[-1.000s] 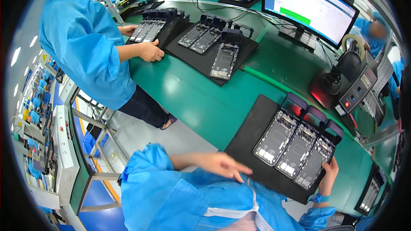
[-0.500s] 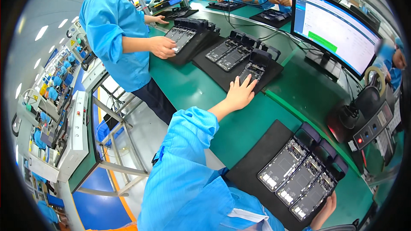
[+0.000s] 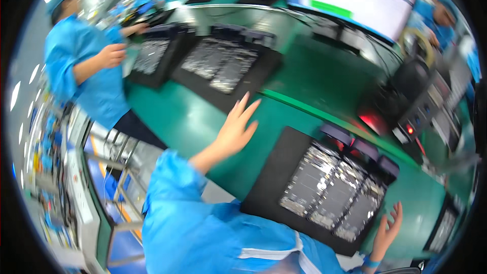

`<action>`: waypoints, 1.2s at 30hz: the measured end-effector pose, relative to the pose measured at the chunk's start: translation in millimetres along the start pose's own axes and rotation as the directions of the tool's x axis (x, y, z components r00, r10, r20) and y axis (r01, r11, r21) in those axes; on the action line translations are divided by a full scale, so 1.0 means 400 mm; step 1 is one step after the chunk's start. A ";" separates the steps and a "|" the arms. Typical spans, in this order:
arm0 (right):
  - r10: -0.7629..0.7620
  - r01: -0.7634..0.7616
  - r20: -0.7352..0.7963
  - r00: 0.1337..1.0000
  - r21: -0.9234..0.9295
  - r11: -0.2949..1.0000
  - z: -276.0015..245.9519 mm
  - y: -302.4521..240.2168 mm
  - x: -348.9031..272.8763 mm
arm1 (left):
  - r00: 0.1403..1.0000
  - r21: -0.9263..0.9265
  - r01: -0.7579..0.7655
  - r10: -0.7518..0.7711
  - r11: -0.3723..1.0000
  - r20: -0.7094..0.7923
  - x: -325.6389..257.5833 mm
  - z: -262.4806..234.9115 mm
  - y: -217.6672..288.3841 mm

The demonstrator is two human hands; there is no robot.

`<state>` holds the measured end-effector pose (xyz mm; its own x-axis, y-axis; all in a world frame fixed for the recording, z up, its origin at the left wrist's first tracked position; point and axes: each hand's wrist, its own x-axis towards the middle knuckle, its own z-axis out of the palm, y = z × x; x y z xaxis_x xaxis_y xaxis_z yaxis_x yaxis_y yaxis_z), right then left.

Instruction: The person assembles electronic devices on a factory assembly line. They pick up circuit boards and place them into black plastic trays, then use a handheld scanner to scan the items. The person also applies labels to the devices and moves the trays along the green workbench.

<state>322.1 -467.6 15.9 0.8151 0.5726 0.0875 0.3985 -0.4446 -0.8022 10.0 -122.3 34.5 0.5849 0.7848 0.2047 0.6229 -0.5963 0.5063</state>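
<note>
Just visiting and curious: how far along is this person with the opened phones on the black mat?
Looks done: three opened phones sit side by side in holders on the black mat. In hand: nothing; the left hand is open in the air over the green bench, and the right hand is open at the mat's near corner. Left: whatever work the phones need; the blur hides their condition.

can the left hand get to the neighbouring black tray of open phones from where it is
Probably yes: the left hand is open and empty above the green bench, just short of that tray, with nothing between them.
</note>
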 end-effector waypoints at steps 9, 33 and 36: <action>-0.050 0.037 0.096 0.994 0.126 0.991 0.053 -0.012 -0.080 | 0.968 -0.542 -0.033 0.162 0.840 0.193 -0.189 0.111 0.145; -0.366 0.333 0.142 0.920 -0.775 0.537 -0.077 0.063 0.556 | 0.982 -0.402 -0.081 0.142 0.912 0.122 -0.187 0.107 0.174; -0.398 0.366 0.210 0.893 -0.853 0.371 -0.111 0.084 0.549 | 0.985 -0.398 -0.058 0.117 0.915 0.126 -0.187 0.106 0.176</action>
<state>533.3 -387.3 34.4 0.4807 0.8332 0.2734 0.8053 -0.5429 0.2384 31.9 -230.1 19.4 0.7145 0.6821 0.1555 0.3296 -0.5243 0.7852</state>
